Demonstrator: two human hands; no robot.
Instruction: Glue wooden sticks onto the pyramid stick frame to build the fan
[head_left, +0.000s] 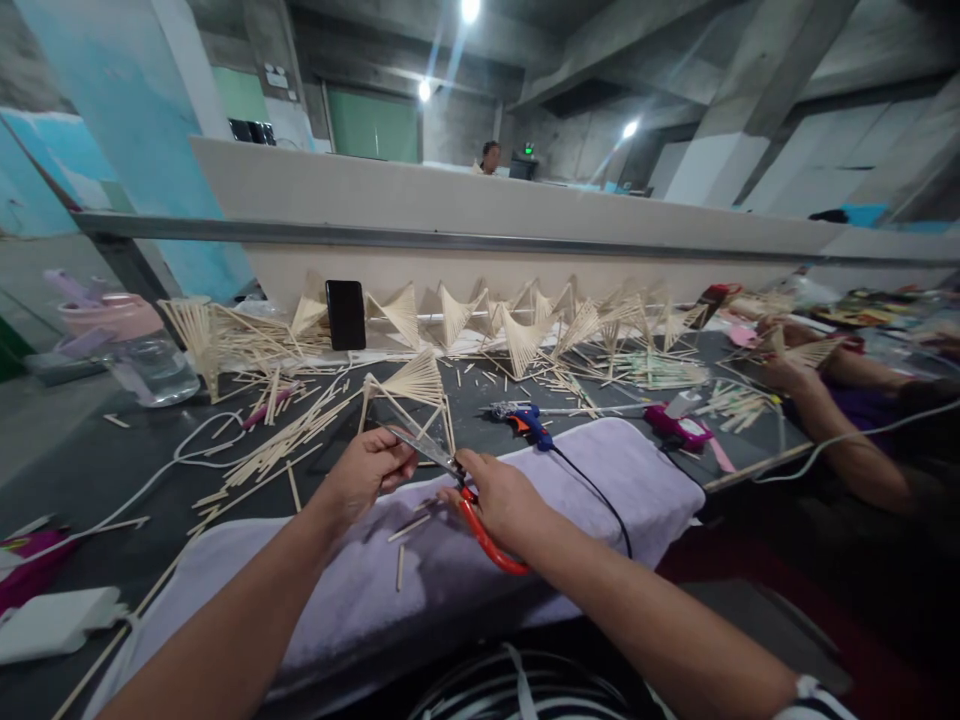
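My right hand (499,495) is closed around the red-handled scissors (491,540), whose metal blades point up and left. Close to the blade tips, my left hand (373,470) has its thumb and fingers pinched together; what lies between them is too hidden to make out. Just beyond both hands stands a twisted fan-like frame of thin wooden sticks (412,390), and the blades cross in front of its lower part. Short cut stick pieces (400,568) lie on the lilac towel (592,470) below my hands.
A blue glue gun (529,422) rests beyond the towel. Loose sticks (289,440) and white cables are strewn leftward, near a water bottle (154,360). A phone (346,315) stands before several finished stick frames (525,340). At right, a co-worker's hands (795,375) hold another frame.
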